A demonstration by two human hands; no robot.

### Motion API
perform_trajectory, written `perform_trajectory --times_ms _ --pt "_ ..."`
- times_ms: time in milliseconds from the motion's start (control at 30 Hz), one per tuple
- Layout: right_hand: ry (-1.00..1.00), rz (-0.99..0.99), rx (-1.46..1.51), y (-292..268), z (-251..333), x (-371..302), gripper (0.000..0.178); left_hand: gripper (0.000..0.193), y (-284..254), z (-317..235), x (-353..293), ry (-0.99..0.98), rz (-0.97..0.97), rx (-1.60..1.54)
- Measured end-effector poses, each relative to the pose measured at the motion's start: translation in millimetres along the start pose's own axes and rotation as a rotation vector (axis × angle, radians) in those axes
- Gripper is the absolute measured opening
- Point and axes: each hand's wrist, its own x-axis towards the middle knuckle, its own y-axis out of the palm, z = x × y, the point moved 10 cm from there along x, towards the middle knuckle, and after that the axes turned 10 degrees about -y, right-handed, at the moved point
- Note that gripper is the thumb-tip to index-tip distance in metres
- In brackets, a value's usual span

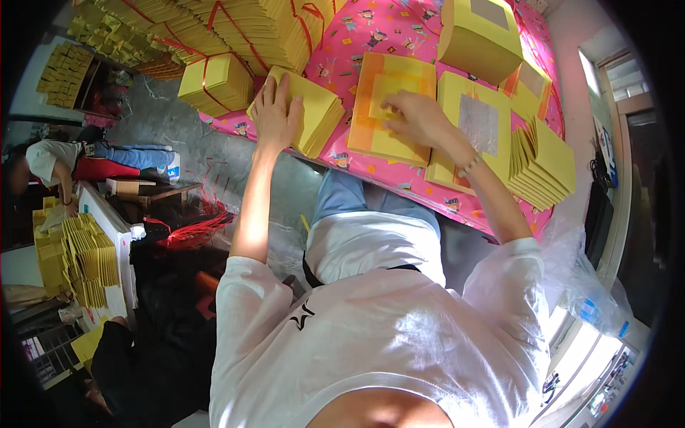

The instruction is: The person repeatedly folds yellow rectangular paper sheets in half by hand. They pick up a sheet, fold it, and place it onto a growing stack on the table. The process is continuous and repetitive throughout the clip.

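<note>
My left hand lies with its fingers stretched out on a stack of folded yellow paper pieces, near the table's front edge. To the right of it, a flat yellow stack with orange bands and a paler yellow middle rests on the table. My right hand is over that stack, its fingers curled together near the middle; whatever they may hold is hidden. Beside my right wrist is another yellow stack with a greyish, shiny rectangle on top.
The pink patterned tablecloth carries red-tied yellow bundles at far left, a tall yellow block at far right and fanned yellow pieces. At left, people work beside a white table. Red strands lie on the floor.
</note>
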Motion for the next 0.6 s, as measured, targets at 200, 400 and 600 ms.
perform_trajectory --times_ms 200,400,600 --pt "-0.081 -0.025 -0.304 8.6 25.7 -58.1 0.048 0.054 -13.5 -5.4 1.7 0.048 -0.037 -0.059" --pt "-0.078 -0.050 -0.397 15.8 31.2 -61.7 0.041 0.044 -40.7 -23.1 -0.9 0.108 -0.132 -0.150" --pt "-0.084 0.005 -0.211 11.5 23.6 -62.4 0.023 0.033 -65.9 -79.5 -36.3 0.177 -0.082 -0.379"
